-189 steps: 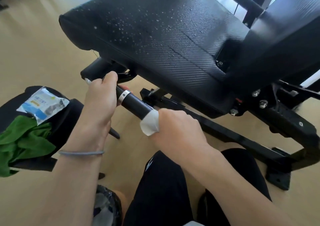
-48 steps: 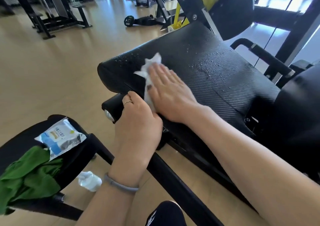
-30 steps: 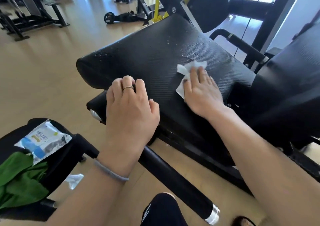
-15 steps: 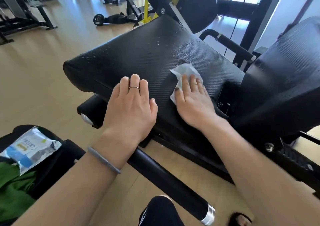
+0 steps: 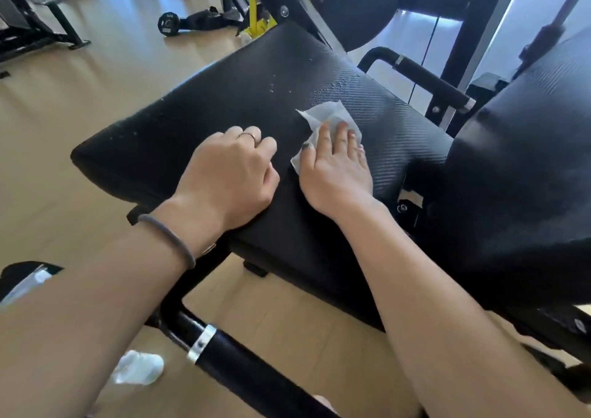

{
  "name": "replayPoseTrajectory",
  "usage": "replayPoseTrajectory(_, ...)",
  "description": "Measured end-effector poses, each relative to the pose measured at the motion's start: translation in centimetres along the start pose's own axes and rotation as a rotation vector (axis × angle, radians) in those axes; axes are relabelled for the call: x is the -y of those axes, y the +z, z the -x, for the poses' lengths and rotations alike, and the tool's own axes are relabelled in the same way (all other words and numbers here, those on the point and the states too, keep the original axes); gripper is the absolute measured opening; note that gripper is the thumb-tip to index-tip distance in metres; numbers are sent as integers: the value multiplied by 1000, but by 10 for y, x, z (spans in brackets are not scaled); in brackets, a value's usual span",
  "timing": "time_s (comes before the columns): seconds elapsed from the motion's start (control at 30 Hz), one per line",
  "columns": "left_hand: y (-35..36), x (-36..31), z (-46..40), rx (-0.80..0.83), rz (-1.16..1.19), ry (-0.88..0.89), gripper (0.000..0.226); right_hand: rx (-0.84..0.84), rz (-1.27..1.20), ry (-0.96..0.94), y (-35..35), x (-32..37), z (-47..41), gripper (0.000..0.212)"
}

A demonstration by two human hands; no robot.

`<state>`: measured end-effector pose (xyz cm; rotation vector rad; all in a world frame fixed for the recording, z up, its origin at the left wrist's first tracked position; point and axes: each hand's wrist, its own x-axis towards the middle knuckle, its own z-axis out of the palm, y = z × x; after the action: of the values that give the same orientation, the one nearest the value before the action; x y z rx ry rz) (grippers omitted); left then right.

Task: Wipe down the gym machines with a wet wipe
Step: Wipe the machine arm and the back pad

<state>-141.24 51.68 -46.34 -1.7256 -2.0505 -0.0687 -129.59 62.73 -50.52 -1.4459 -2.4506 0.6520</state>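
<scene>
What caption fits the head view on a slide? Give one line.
Right hand presses a white wipe flat on the black seat pad; left hand rests beside it.

Both hands lie on the seat pad (image 5: 198,120), the left hand (image 5: 230,174) just left of the right hand (image 5: 335,174); the wipe (image 5: 329,113) lies under the right fingers; a handle bar (image 5: 243,363) runs below the pad; a crumpled wipe (image 5: 137,368) lies on the floor (image 5: 80,97).

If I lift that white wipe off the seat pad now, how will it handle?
The wipe is likely floppy: its free corner lies creased on the seat pad. Probably very light and thin, since the right hand moves it with flat fingers. Droplets nearby suggest it is damp and may cling.
</scene>
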Motion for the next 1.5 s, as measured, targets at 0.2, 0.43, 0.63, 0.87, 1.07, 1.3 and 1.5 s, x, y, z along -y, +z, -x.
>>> replayPoseTrajectory(0.2,-5,-1,4,97,121,35,37,16,-47,114,-5,8,19,63)
replayPoseTrajectory(0.43,-9,4,-7,229,184,68,49,22,13,236,-10,-10,15,64)
replayPoseTrajectory(0.63,-7,6,-7,214,176,90,51,-18,-76,359,-9,-6,-7,64)
replayPoseTrajectory(0.87,-8,6,-9,242,174,94,53,-16,50,289,-1,-12,33,67)
replayPoseTrajectory(1.07,-8,8,-9,284,177,110,56,-98,-20,547,-13,-30,-42,65)
replayPoseTrajectory(1.3,-8,8,-8,301,182,109,57,-24,41,359,1,-2,41,66)
replayPoseTrajectory(1.5,-6,9,-8,308,185,117,57,-158,-117,821,-30,-77,-54,67)
